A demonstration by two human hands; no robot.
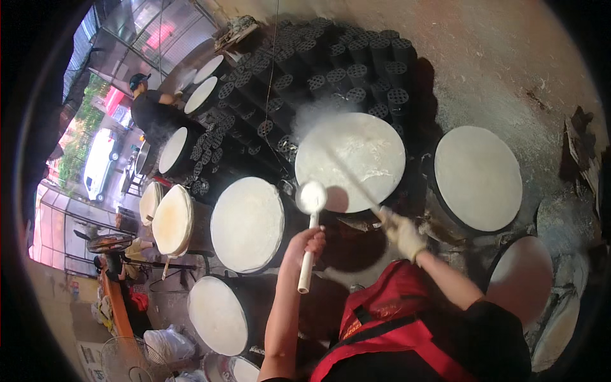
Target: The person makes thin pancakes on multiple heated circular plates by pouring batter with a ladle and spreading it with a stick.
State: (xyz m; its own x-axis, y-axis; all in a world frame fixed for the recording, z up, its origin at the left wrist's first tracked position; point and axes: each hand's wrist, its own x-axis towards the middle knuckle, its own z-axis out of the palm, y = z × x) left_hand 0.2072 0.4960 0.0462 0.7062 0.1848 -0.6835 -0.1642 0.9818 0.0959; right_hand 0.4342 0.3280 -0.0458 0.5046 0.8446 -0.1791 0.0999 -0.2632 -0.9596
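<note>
My left hand (308, 242) is closed around the pale handle of a ladle (312, 196), its round bowl coated in white in front of a large round griddle (351, 162). In my right hand (403, 235), gloved in a whitish glove, is a long thin stick (351, 174). It slants across the griddle and its far end is blurred in steam. A whitish layer covers the griddle, uneven and flaky in places. The ladle's bowl overlaps the griddle's near left edge in view; whether they touch I cannot tell.
Several round white-topped stoves stand around me, one to the left (247, 224), one to the right (479, 178). Behind the griddle are stacked perforated coal briquettes (357, 71). A person in a cap (155, 107) works at the far left. A wire-guarded fan (136, 360) stands lower left.
</note>
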